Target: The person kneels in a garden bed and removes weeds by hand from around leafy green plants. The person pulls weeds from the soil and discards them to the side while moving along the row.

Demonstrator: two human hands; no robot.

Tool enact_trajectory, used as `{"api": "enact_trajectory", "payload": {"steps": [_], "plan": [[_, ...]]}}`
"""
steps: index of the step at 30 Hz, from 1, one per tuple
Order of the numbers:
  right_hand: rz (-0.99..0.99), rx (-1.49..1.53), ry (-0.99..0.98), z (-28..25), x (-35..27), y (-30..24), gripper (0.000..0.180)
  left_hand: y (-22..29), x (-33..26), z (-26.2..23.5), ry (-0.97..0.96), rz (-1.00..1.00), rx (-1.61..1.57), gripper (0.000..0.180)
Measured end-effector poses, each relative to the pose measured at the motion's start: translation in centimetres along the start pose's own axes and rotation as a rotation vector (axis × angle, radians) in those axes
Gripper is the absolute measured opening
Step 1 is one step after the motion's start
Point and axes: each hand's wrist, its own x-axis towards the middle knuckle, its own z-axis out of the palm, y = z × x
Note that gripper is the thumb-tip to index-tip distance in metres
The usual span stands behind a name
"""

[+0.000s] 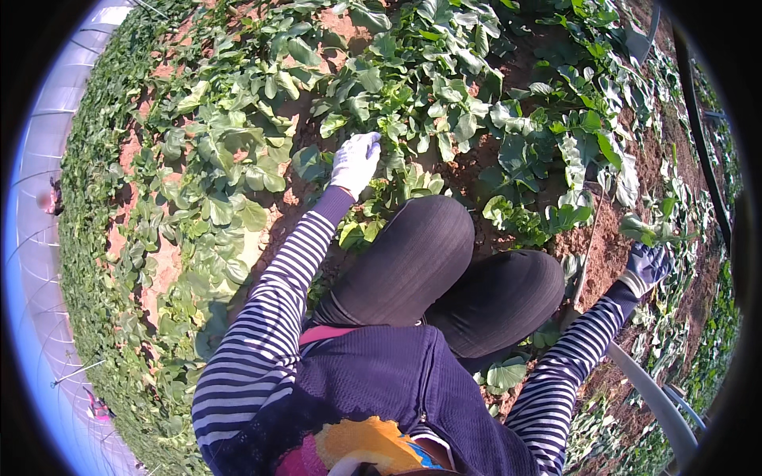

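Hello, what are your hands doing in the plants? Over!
Left hand, white glove, reaching into leafy plants. Right hand, dark glove, out over soil. Knees crowd the front.

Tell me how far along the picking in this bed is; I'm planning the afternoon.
Done: loose cut plants lie on the bare soil at the right. In hand: the left hand, in a white glove, reaches into the leafy green plants ahead of the knees; the right hand, in a dark glove, rests by the cut ones. Left: dense plants cover most of the bed.
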Motion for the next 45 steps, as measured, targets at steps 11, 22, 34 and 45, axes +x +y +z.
{"api": "enact_trajectory", "payload": {"steps": [11,22,34,45], "plan": [[0.528,0.695,-0.450,12.4,-6.0,1.3,0.048,-1.7,-0.4,0.3,-0.358,-0.068,0.353,0.051],[0.432,-0.209,-0.658,23.3,-15.0,1.4,0.028,-4.5,6.0,-1.1,-0.368,-0.169,0.081,0.030],[0.398,-0.290,-0.561,22.8,-14.5,0.8,0.027,-5.4,8.8,2.6,-0.334,-0.244,0.124,0.046],[0.382,-0.190,-0.626,23.2,-14.4,0.9,0.031,-10.9,9.2,6.5,-0.105,-0.681,-0.824,0.016]]}}
